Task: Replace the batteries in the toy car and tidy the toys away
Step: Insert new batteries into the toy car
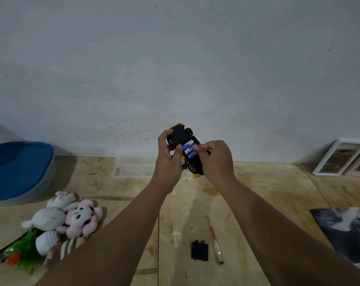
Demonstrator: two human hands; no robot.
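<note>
**Batteries going into the upturned car**

While my left hand (168, 151) gripped the toy car (185, 150) belly-up above the far edge of the surface (257, 182), I had the open battery bay facing me so I could see into it. That hand's fingers were curled round the chassis to steady it. My right hand (215, 156) reached over from the other side, fingers bent, a fingertip pressing on the blue batteries (189, 148) lying side by side in the bay, probably to seat them. The black battery cover (199, 251) lay off the car near the front edge, with the screwdriver (215, 242) just beside it, both within reach for closing up. Plush toys (65, 219) were heaped toward the left edge near a blue-lidded bin (18, 168), untidied yet.
</note>
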